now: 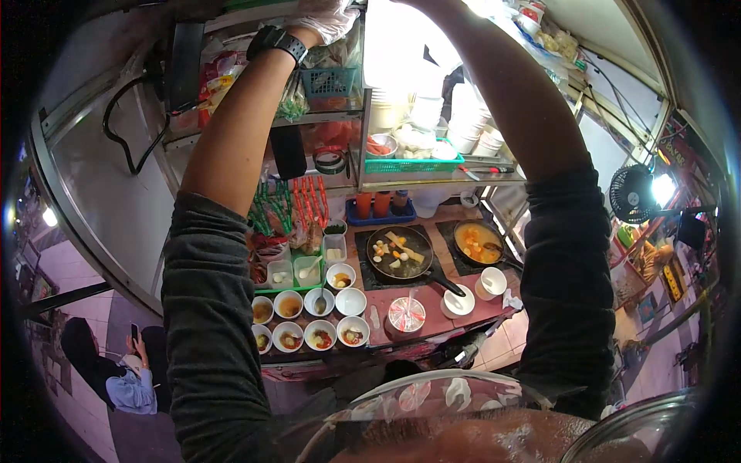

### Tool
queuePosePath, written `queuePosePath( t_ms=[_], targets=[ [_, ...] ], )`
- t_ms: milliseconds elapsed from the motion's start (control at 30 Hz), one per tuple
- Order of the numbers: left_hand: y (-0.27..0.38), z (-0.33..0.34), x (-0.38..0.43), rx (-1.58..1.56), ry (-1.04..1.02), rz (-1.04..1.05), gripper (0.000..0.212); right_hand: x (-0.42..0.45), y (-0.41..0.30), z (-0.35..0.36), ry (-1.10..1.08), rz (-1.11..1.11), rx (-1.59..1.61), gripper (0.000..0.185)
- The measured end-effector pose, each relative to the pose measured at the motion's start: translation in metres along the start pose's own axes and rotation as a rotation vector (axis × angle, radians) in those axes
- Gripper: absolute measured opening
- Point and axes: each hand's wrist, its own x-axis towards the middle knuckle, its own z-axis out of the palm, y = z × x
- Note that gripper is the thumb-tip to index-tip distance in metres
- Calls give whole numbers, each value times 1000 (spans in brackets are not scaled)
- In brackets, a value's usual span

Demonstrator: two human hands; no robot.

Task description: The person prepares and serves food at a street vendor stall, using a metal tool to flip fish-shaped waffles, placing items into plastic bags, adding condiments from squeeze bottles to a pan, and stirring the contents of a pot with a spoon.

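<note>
Both my arms reach up to the shelves above the counter. My left hand [329, 22], in a clear plastic glove, is at the top edge near packets and a teal basket [330, 82]; its fingers are partly cut off and I cannot tell what they hold. My right hand is out of view above the frame, with only the forearm showing beside a glaring white light. Below, a black frying pan [447, 283] holds pieces in liquid, and a second pan [512, 261] holds orange soup. Several small white bowls [351, 301] stand at the left, most with sauces or seasonings.
A lidded cup [406, 315] in a tied clear bag stands at the counter's front. Beside it are a white bowl [458, 302] and a white cup [493, 282]. A green basket [414, 166] and stacked tubs fill the shelf. A fan [631, 194] hangs right. Someone holds a phone [135, 331] at left.
</note>
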Motion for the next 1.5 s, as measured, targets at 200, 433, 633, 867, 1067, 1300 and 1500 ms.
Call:
queuePosePath(
  t_ms=[200, 433, 633, 867, 1067, 1300, 1500],
  targets=[
    [-6, 3, 10, 326, -145, 131, 26, -99, -95, -70, 249, -234, 80, 10],
    [73, -41, -64, -796, 119, -330, 43, -230, -156, -93, -453, -11, 594, 14],
    [243, -23, -113, -1200, -638, -268, 33, -300, -101, -89, -169, 438, 865, 18],
    [177, 185, -109, -1319, -650, -101, 24, -416, -56, -68, -3, 803, 970, 27],
    [179, 329, 27, -528, -447, -233, 32, -519, -40, -82, -365, 888, 1141, 19],
    [211, 534, 59, 143, -704, -243, 102, -587, -28, -74, -411, 1065, 1163, 22],
    [129, 502, 61, 519, -524, 142, 59, -602, -16, -74, -249, 980, 1130, 26]
  ],
)
